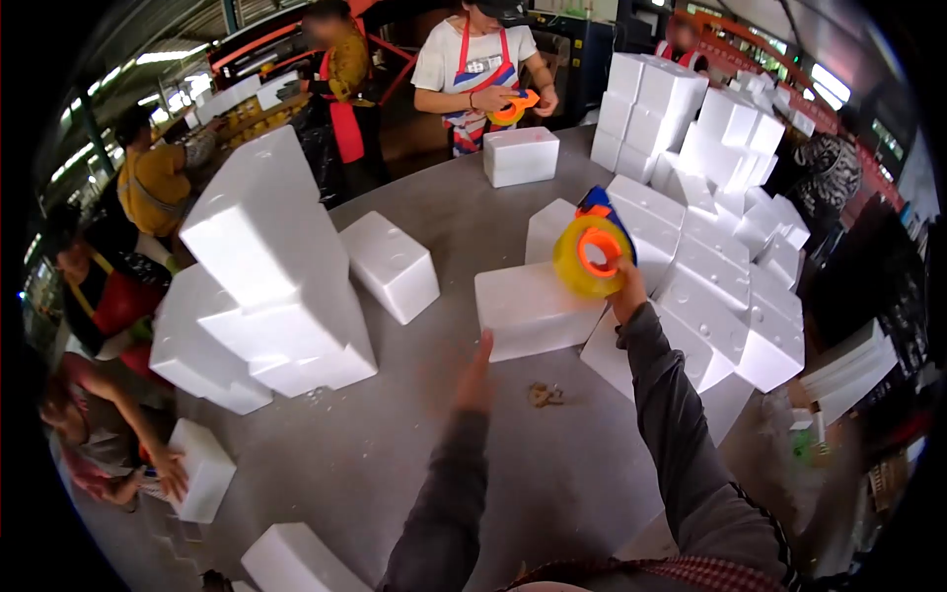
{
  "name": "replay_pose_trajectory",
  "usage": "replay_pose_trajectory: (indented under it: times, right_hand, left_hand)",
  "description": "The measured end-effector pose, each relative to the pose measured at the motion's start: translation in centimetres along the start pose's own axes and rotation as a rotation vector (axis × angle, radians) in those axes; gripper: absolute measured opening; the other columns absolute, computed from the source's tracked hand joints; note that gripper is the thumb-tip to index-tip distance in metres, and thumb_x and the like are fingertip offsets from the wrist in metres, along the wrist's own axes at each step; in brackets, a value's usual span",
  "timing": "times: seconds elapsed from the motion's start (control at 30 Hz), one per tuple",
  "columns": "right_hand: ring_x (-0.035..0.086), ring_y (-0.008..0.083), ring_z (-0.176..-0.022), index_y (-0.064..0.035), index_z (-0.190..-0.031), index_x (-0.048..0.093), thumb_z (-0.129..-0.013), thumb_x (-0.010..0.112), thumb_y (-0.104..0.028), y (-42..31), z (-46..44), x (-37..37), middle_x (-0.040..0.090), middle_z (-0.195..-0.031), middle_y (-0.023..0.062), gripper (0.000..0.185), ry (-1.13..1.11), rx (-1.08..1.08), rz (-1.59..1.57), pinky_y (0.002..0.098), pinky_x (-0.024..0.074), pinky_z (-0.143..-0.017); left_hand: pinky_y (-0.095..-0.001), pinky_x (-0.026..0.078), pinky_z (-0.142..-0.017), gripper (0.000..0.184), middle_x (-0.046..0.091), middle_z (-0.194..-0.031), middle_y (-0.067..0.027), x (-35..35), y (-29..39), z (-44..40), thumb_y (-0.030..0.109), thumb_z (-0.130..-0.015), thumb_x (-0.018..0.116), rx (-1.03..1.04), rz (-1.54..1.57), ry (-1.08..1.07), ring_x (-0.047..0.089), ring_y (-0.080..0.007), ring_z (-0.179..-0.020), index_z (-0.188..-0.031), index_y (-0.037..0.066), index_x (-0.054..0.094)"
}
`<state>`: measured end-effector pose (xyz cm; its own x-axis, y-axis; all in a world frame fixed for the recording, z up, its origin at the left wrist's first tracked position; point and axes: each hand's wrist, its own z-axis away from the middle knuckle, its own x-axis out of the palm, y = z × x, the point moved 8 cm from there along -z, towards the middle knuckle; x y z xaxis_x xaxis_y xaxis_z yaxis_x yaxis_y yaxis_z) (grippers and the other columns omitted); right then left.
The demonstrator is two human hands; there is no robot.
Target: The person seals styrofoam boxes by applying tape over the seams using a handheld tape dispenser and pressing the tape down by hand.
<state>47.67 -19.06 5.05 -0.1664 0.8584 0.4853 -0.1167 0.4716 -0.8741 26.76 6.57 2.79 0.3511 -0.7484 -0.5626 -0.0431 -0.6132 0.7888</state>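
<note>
My right hand [628, 291] is closed on a tape dispenser [595, 252] with a yellow roll, an orange hub and a blue frame. The dispenser hangs over the right end of a white foam box [538, 306]; whether it touches the box I cannot tell. My left hand [475, 380], partly blurred, points up with a finger stretched out at the box's lower left corner. It holds nothing that I can see. Just right of that hand, a small brownish clump [545, 395] lies on the grey table [552, 474].
Foam boxes are stacked at left [286, 286], with a single box [390, 264] beside them. Rows of boxes [710, 276] fill the right side. Across the table, a person [483, 69] holds an orange tape dispenser [513, 107] behind another box [521, 158]. At lower left, another person's hand [170, 472] touches a box [204, 472].
</note>
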Motion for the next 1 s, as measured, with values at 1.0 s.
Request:
replay_pose_trajectory:
  times: [1.0]
  right_hand:
    - [0.053, 0.0239, -0.104, -0.0030, -0.129, 0.031, -0.072, 0.063, 0.001, -5.5, 42.1, 3.5, 0.049, -0.115, 0.0117, 0.065, -0.386, 0.351, 0.176, 0.0365, 0.0429, -0.091]
  left_hand:
    - [-0.0321, 0.041, -0.077, 0.048, 0.055, -0.105, -0.0023, -8.5, 10.0, 28.0, 0.044, -0.085, 0.055, -0.603, 0.581, 0.030, 0.049, -0.0145, -0.100, -0.116, 0.008, 0.048]
